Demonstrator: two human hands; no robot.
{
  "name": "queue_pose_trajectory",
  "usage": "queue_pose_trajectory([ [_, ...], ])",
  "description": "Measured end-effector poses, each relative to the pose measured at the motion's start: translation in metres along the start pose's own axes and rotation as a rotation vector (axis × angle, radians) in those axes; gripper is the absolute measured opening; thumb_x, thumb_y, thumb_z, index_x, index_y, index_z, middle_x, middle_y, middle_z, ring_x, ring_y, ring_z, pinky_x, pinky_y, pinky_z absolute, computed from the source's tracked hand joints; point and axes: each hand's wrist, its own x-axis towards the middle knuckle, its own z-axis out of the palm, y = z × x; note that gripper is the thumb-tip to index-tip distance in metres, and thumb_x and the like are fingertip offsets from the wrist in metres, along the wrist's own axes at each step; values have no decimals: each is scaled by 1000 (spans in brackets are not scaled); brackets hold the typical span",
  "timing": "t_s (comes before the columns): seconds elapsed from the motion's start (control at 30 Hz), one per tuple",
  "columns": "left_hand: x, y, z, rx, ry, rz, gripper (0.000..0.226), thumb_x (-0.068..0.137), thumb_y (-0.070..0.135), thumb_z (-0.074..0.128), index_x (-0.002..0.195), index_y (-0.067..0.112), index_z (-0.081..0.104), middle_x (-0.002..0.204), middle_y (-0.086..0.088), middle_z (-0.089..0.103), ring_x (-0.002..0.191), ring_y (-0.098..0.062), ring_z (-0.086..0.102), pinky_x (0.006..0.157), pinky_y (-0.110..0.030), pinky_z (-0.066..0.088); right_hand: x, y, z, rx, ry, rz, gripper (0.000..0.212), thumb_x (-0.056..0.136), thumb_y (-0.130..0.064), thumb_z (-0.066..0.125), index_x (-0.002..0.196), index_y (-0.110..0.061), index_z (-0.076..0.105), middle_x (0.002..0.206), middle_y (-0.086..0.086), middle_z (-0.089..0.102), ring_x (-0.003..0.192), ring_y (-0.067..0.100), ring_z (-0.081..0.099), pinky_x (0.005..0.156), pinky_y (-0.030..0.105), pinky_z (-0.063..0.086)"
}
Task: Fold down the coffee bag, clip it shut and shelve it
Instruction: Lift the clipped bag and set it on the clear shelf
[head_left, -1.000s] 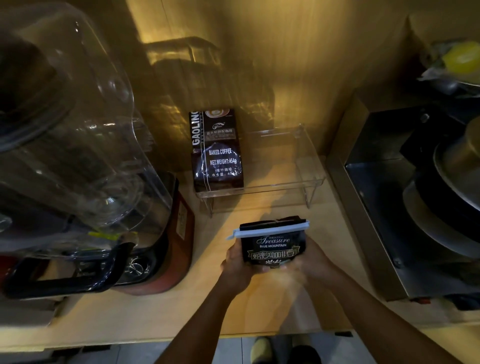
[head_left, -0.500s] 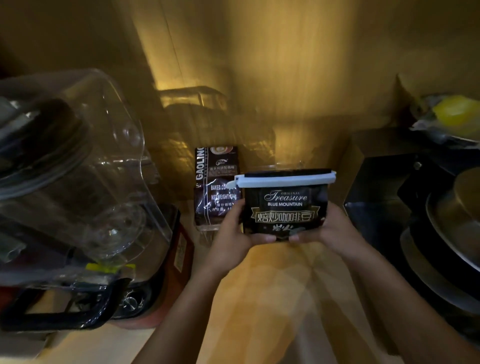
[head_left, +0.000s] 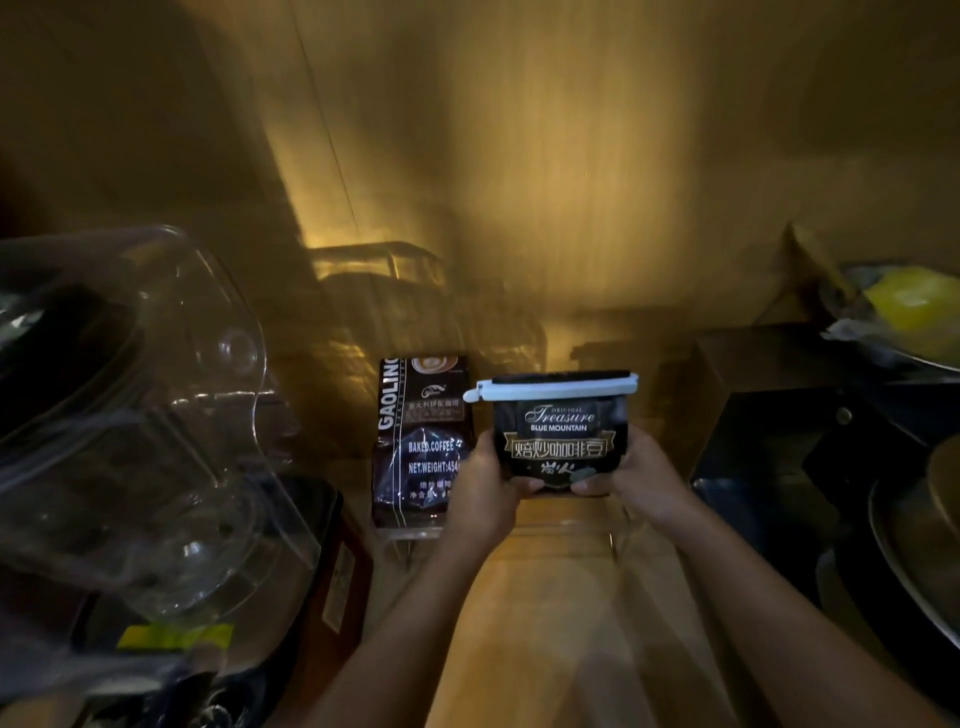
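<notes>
A black coffee bag (head_left: 560, 434) marked "Treasure Blue Mountain" has its top folded down under a white clip (head_left: 550, 388). My left hand (head_left: 483, 488) grips its left side and my right hand (head_left: 641, 480) grips its right side, thumbs on the front. The bag stands upright over the right part of a clear acrylic shelf (head_left: 618, 525), beside a second dark coffee bag (head_left: 423, 441) marked "GAOLING" that stands on the shelf's left part. Whether the held bag's bottom touches the shelf is hidden by my hands.
A large clear blender jar on a red and black base (head_left: 156, 441) fills the left. A dark metal box (head_left: 769, 426) and stacked metal pans (head_left: 919, 545) stand at the right, with a yellow thing (head_left: 909, 301) above. The wooden counter (head_left: 545, 623) lies below, a wooden wall behind.
Both hands lifted the clipped bag from low over the counter and carried it forward and to the right, up to the clear shelf beside the GAOLING bag.
</notes>
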Motion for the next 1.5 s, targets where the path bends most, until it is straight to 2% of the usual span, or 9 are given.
queue_pose_trajectory([
  [0.17, 6, -6, 14, -32, 27, -38, 55, 72, -4, 70, 115, 8, 37, 117, -13, 59, 109, -24, 54, 85, -25, 39, 22, 19, 2, 16, -8, 49, 63, 57, 14, 74, 112, -8, 52, 95, -2, 65, 97, 19, 61, 75, 25, 47],
  [0.37, 24, 2, 22, -178, 88, -5, 47, 88, 2, 52, 124, 8, 21, 131, -18, 38, 121, -25, 40, 102, -38, 35, 55, 25, 2, -2, 58, 6, 64, 55, 9, 78, 103, -25, 51, 97, -2, 64, 92, 19, 61, 74, 27, 49],
  [0.53, 47, 5, 25, -205, 114, -69, 52, 90, 5, 51, 130, 3, 16, 137, -21, 33, 127, -29, 34, 107, -41, 33, 75, 26, 5, -7, 84, 1, 70, 55, 10, 78, 113, -15, 49, 109, 9, 62, 98, 24, 60, 85, 36, 49],
  [0.63, 58, 8, 28, -202, 150, -98, 54, 90, 6, 52, 131, 1, 16, 137, -22, 32, 127, -30, 33, 103, -33, 32, 87, 24, 4, -16, 98, -7, 65, 55, 9, 78, 106, -19, 51, 107, 8, 63, 93, 18, 59, 73, 26, 48],
  [0.77, 69, 10, 32, -234, 211, -136, 48, 90, 7, 52, 128, 4, 23, 131, -20, 37, 119, -27, 39, 92, -25, 32, 96, 24, 6, -14, 147, -41, 61, 59, 8, 76, 108, -21, 53, 109, 7, 63, 99, 23, 58, 84, 39, 49],
  [0.9, 78, 10, 33, -276, 221, -155, 38, 90, 3, 46, 123, 6, 27, 127, -18, 40, 116, -26, 42, 92, -29, 35, 100, 25, 12, 24, 222, -62, 53, 61, 9, 72, 100, -23, 55, 96, -2, 64, 89, 15, 58, 67, 22, 47],
  [1.03, 84, 11, 31, -273, 209, -136, 36, 89, -3, 43, 120, 8, 28, 127, -19, 43, 118, -28, 42, 102, -41, 37, 99, 27, 17, 11, 302, -82, 49, 64, 3, 74, 102, -21, 55, 99, -1, 63, 89, 11, 58, 76, 29, 49],
  [1.23, 86, 14, 32, -245, 221, -130, 36, 89, -5, 41, 122, 3, 27, 127, -21, 41, 117, -29, 42, 95, -31, 35, 95, 25, 21, -94, 336, -90, 49, 68, -1, 72, 111, -18, 53, 107, 1, 65, 95, 13, 57, 78, 28, 42],
  [1.5, 75, 36, 26, -191, 241, -229, 69, 83, 5, 59, 136, 1, 15, 138, -24, 32, 127, -37, 34, 106, -40, 30, 86, 16, 15, -393, 327, -23, 35, 76, -4, 61, 109, -11, 52, 113, 16, 63, 102, 32, 58, 84, 40, 49],
])
